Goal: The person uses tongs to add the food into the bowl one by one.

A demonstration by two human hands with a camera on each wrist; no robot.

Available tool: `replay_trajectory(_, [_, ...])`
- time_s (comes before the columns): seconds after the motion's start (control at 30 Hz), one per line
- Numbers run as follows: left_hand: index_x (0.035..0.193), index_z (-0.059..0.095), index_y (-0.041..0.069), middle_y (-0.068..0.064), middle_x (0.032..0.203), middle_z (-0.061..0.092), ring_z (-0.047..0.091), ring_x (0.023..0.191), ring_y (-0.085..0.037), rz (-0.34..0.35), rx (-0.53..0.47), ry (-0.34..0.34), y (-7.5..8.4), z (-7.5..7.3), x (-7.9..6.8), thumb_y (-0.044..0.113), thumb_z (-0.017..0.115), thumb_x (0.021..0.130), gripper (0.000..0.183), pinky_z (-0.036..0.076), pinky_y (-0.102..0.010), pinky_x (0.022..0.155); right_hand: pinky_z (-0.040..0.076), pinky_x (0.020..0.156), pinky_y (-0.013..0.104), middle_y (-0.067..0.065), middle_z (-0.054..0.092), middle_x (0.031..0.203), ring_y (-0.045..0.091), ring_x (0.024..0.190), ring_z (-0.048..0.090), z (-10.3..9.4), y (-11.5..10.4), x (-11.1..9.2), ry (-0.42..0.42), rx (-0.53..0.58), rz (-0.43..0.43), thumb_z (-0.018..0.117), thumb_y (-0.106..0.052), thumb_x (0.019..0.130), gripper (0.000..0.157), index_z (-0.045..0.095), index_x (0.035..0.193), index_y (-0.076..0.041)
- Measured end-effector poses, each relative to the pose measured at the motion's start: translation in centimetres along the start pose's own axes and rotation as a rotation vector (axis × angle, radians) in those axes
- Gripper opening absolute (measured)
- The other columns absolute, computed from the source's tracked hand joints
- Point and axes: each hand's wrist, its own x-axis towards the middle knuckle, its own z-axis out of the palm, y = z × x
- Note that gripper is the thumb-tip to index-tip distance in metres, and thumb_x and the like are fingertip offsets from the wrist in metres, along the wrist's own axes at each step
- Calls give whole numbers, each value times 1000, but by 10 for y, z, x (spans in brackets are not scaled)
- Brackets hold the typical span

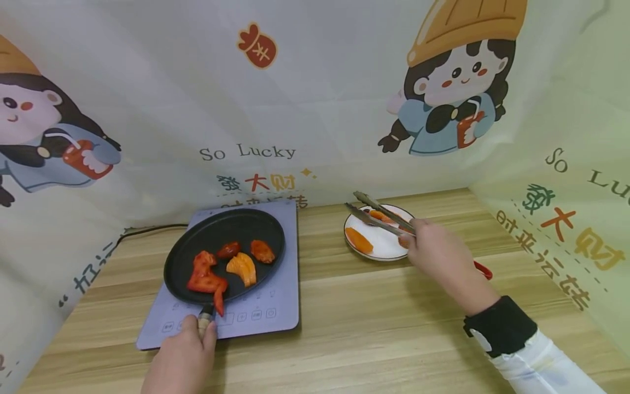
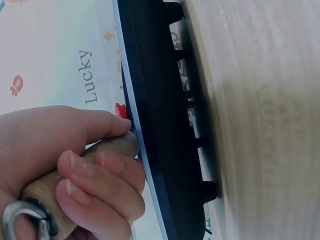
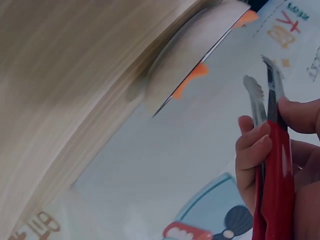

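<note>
My left hand (image 1: 182, 355) grips the wooden handle (image 2: 45, 192) of a black frying pan (image 1: 197, 235). In the pan lie a red chicken wing (image 1: 204, 276), its tip over the near rim, a ridged orange piece (image 1: 242, 269) and two small reddish-brown pieces (image 1: 262, 251). At the right, my right hand (image 1: 438, 251) holds metal tongs (image 1: 379, 223) with red handles (image 3: 280, 185). The tongs' arms stand apart above a white plate (image 1: 384, 250). On the plate are an orange slice (image 1: 359, 239) and other orange and reddish food, partly hidden by the tongs.
Beneath the pan is a flat grey induction cooktop (image 1: 287, 312), its touch panel facing me. A black cable (image 1: 152, 226) runs off from its left side. The wooden table (image 1: 344, 328) meets a printed white sheet (image 1: 334, 109) at the back and sides.
</note>
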Motion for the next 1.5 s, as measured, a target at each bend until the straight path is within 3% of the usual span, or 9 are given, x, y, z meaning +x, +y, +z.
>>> replay_trajectory(0.23, [116,53,-11,-30,86,68,70,74,-42,-7,-3,0,-1,2,2,33,53,110,45,52,-57,64,49,60,41,21,72,104,29,73,62,-1,21,-3,21,-80,17,70,-25,103,39,68,128,4])
replay_trajectory(0.5, [117,53,-11,-33,89,68,70,77,-47,-6,-9,8,-1,3,3,33,52,110,45,52,-58,64,44,53,37,19,69,94,27,68,58,-1,35,-4,17,-152,33,71,-24,103,35,69,120,6])
replay_trajectory(0.97, [118,53,-11,-30,84,67,69,71,-42,-2,-16,24,-1,3,2,34,51,110,45,51,-55,62,40,52,36,12,62,81,26,66,54,-6,54,2,-55,-164,5,72,-22,101,28,67,104,5])
replay_trajectory(1.5, [114,53,-8,-31,82,66,66,68,-40,-5,-20,53,-3,6,2,35,51,109,43,49,-54,61,42,54,38,9,61,73,24,62,51,2,58,-4,-9,-191,-39,77,-20,98,24,71,97,3])
